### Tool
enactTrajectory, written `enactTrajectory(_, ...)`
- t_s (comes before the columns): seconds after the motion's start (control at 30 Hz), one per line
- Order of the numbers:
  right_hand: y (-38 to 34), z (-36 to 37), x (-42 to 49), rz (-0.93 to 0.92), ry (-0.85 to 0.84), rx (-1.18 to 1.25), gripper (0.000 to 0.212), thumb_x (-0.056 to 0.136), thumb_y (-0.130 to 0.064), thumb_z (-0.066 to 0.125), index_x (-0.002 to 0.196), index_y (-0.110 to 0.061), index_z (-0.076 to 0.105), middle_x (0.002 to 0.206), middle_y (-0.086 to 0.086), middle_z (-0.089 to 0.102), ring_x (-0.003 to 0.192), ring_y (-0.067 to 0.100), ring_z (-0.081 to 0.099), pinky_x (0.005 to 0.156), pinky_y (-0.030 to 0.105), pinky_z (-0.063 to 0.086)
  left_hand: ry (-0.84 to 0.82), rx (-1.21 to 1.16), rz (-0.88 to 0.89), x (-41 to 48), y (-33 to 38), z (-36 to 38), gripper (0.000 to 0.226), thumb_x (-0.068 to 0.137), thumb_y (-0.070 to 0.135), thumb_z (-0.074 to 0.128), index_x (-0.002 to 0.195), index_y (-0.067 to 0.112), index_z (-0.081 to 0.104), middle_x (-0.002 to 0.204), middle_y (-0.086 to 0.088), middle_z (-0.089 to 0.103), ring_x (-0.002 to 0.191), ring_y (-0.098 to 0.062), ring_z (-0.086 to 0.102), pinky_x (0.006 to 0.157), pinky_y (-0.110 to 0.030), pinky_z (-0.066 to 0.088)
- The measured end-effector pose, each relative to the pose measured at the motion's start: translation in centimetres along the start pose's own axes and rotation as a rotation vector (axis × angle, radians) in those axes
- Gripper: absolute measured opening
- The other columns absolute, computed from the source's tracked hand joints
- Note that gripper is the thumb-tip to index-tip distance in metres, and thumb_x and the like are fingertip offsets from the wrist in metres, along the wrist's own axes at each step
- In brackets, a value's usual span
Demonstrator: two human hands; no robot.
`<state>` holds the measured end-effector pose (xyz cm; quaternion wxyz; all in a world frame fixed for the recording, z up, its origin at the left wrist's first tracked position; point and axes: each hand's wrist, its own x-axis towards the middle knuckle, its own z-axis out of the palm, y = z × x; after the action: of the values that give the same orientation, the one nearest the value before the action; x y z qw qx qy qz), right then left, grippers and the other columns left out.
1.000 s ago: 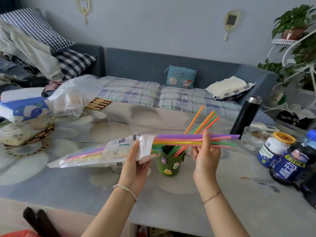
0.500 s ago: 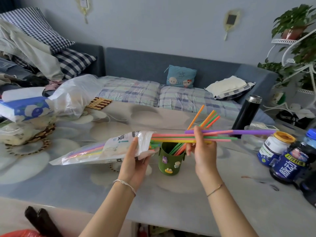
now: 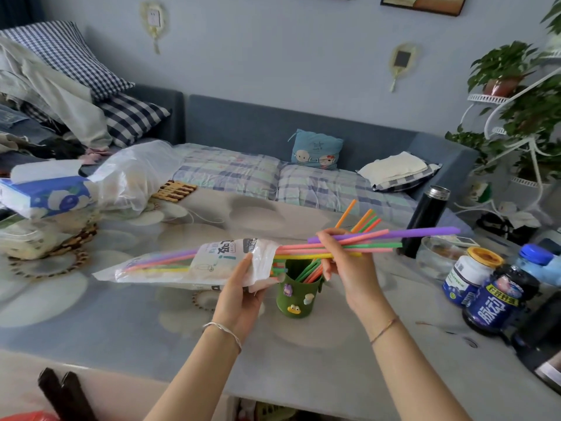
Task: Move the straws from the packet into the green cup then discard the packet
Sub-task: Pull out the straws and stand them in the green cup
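Note:
My left hand (image 3: 243, 291) grips the open end of the clear straw packet (image 3: 188, 264), held level above the table with several coloured straws inside. My right hand (image 3: 343, 262) pinches a purple straw (image 3: 409, 232) among the straws (image 3: 376, 246) sticking out of the packet's mouth to the right. The green cup (image 3: 296, 296), decorated with small stickers, stands on the table below and between my hands. Several orange and green straws (image 3: 362, 220) lean in it.
A black flask (image 3: 426, 218), a glass bowl (image 3: 437, 253), a white jar (image 3: 472, 273) and dark bottles (image 3: 498, 299) crowd the right side. A tissue pack (image 3: 45, 196) and a plastic bag (image 3: 133, 174) lie far left. A sofa (image 3: 273, 129) is behind the table.
My right hand slid left along the bundle toward the packet's mouth. The purple straw has come further out to the right. The left hand has kept its grip on the packet.

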<state>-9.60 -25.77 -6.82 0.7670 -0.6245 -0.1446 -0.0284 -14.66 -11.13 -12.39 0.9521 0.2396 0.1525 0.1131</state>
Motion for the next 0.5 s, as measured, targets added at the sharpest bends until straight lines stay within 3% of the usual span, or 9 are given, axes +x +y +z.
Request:
enactTrajectory(0.17, 2.0, 2.5, -0.2, 0.055, 0.053, -0.144, 0.014, 0.089, -0.014, 0.058, 0.075, -0.013, 0.061, 0.046, -0.005, 0.056, 0.032, 0.006, 0.044, 0.034, 0.017, 0.035, -0.041, -0.007, -0.043, -0.5, -0.7, 0.4, 0.012, 0.095, 0.011, 0.054, 0.100, 0.004, 0.063, 0.085, -0.012, 0.075, 0.087, -0.025, 0.067, 0.061, -0.030, 0.060)
enactTrajectory(0.27, 2.0, 2.9, 0.0, 0.051, 0.042, -0.222, 0.017, 0.091, -0.017, 0.056, 0.084, -0.004, 0.065, 0.060, -0.003, 0.063, 0.039, 0.004, 0.051, 0.042, 0.017, 0.042, -0.056, -0.012, -0.057, -0.6, -0.6, 0.6, 0.013, 0.096, 0.011, 0.054, 0.099, 0.003, 0.064, 0.080, -0.012, 0.076, 0.081, -0.024, 0.070, 0.060, -0.029, 0.060)
enactTrajectory(0.33, 1.4, 2.7, 0.3, 0.046, 0.031, -0.222, 0.018, 0.091, -0.016, 0.054, 0.081, -0.005, 0.064, 0.064, -0.004, 0.066, 0.037, 0.005, 0.051, 0.039, 0.016, 0.042, -0.040, -0.036, -0.055, -0.3, -0.4, 0.4, 0.014, 0.095, 0.012, 0.054, 0.101, 0.003, 0.064, 0.082, -0.012, 0.076, 0.075, -0.021, 0.073, 0.058, -0.028, 0.061)
enactTrajectory(0.43, -0.6, 1.6, 1.1, 0.045, 0.068, -0.133, 0.021, 0.092, -0.014, 0.054, 0.072, -0.011, 0.061, 0.063, 0.001, 0.064, 0.033, 0.007, 0.050, 0.034, 0.017, 0.042, 0.006, -0.085, -0.031, 0.4, 0.3, -0.3, 0.016, 0.096, 0.014, 0.055, 0.107, 0.005, 0.062, 0.097, -0.013, 0.071, 0.088, -0.023, 0.068, 0.067, -0.029, 0.060)
enactTrajectory(0.5, -2.3, 0.4, 1.7, 0.034, 0.082, -0.142, 0.024, 0.092, -0.015, 0.053, 0.071, -0.010, 0.062, 0.063, 0.006, 0.062, 0.034, 0.008, 0.051, 0.035, 0.018, 0.044, 0.025, -0.099, -0.017, 0.7, 0.7, -0.7, 0.015, 0.096, 0.015, 0.054, 0.104, 0.005, 0.062, 0.101, -0.014, 0.068, 0.087, -0.024, 0.068, 0.063, -0.028, 0.060)
